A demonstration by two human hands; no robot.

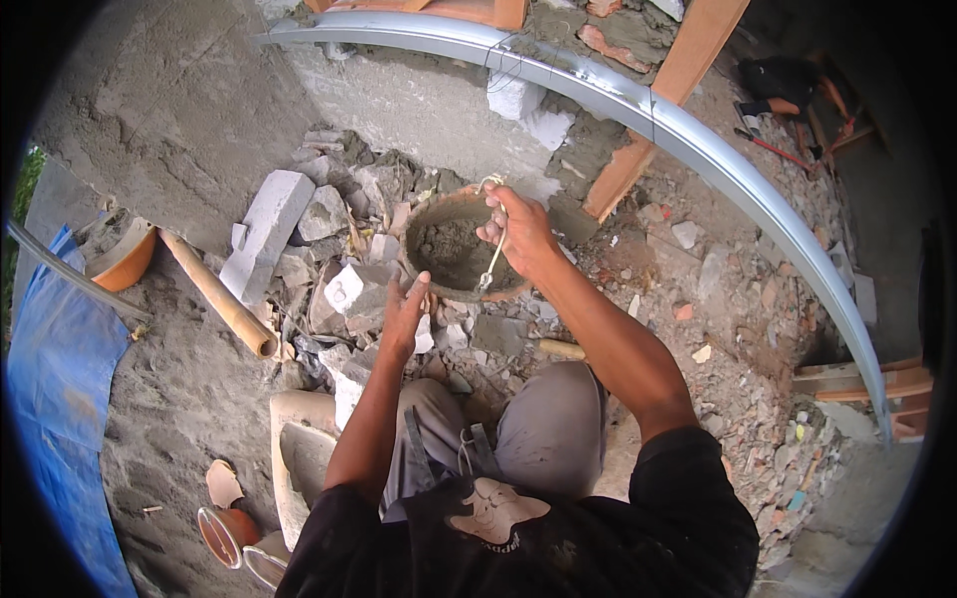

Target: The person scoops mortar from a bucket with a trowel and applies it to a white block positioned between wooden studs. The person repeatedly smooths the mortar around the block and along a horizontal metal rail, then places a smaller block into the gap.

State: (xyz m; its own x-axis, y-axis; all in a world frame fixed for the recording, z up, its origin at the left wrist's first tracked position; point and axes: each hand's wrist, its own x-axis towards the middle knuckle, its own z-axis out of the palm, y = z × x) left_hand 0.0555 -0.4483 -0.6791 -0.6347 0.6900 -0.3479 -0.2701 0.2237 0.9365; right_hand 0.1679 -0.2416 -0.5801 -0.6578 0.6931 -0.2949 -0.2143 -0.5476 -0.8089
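A round, brownish bucket (469, 295) with grey wet mortar (451, 247) inside stands on the rubble in front of my knees. My right hand (520, 229) is closed on its pale rope handle (499, 249), pulled up above the bucket's right side. A knot of the rope shows at the near rim. My left hand (406, 309) is at the bucket's near left edge, thumb and fingers apart and pointing away from me. Whether its fingertips press the rim is hard to make out.
Broken bricks and a long pale block (267, 224) lie left of the bucket, beside a bamboo pole (221, 294). A curved metal channel (638, 95) arches overhead to the right. A mortar trough (284, 409) sits by my left leg. Another person (788, 85) works at far right.
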